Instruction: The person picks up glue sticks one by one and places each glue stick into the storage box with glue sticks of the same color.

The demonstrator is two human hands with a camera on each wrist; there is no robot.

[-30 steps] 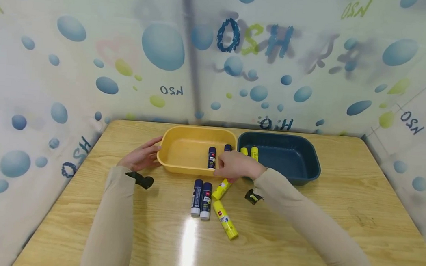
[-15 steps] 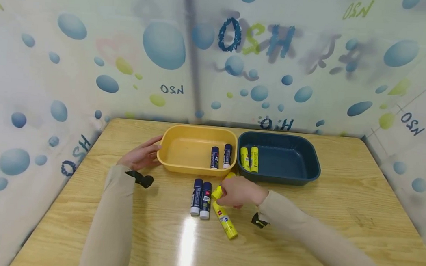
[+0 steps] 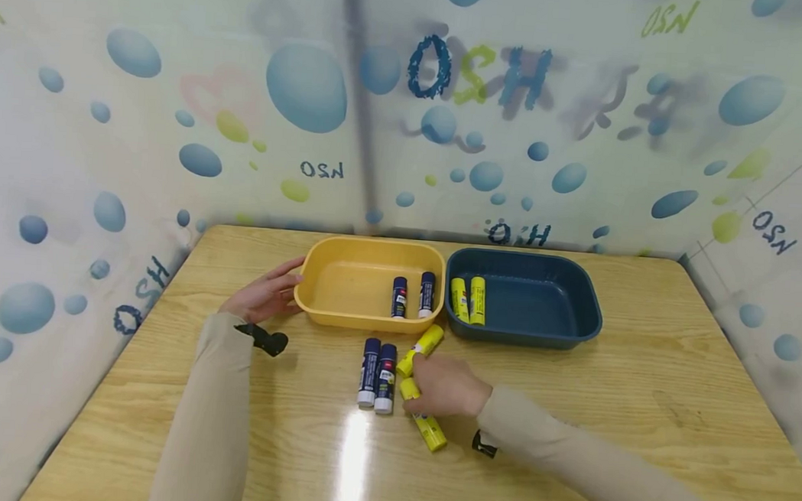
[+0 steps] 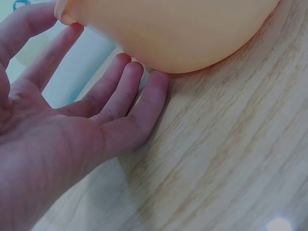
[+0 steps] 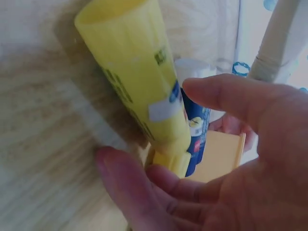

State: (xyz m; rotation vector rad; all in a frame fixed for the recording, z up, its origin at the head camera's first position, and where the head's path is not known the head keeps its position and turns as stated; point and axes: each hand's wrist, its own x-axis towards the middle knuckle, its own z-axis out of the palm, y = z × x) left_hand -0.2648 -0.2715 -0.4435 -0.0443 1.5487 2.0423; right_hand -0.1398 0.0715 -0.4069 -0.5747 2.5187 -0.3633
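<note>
My left hand (image 3: 264, 292) rests its fingertips against the left wall of a yellow-orange tray (image 4: 192, 33), fingers loosely bent. My right hand (image 3: 449, 387) is over a yellow glue stick (image 3: 429, 432) lying on the table. In the right wrist view, thumb and forefinger stand apart on either side of this glue stick (image 5: 139, 72), with no clear grip. Another yellow glue stick (image 3: 430, 338) lies just beyond, partly behind the hand. To the left, two navy glue sticks with white ends lie side by side, the nearer one (image 3: 385, 380) beside its neighbour (image 3: 369, 371).
Inside the yellow-orange tray are two navy glue sticks, one (image 3: 400, 296) left of the other (image 3: 427, 294). A dark blue tray (image 3: 533, 340) adjoins it, holding two yellow glue sticks (image 3: 477, 301) at its left end. A patterned wall (image 3: 393, 150) backs the wooden table (image 3: 639, 418).
My right hand has moved from the yellow-orange tray's front edge towards me, to the nearer yellow glue stick. A navy glue stick in that tray shifted slightly. My left hand stayed put.
</note>
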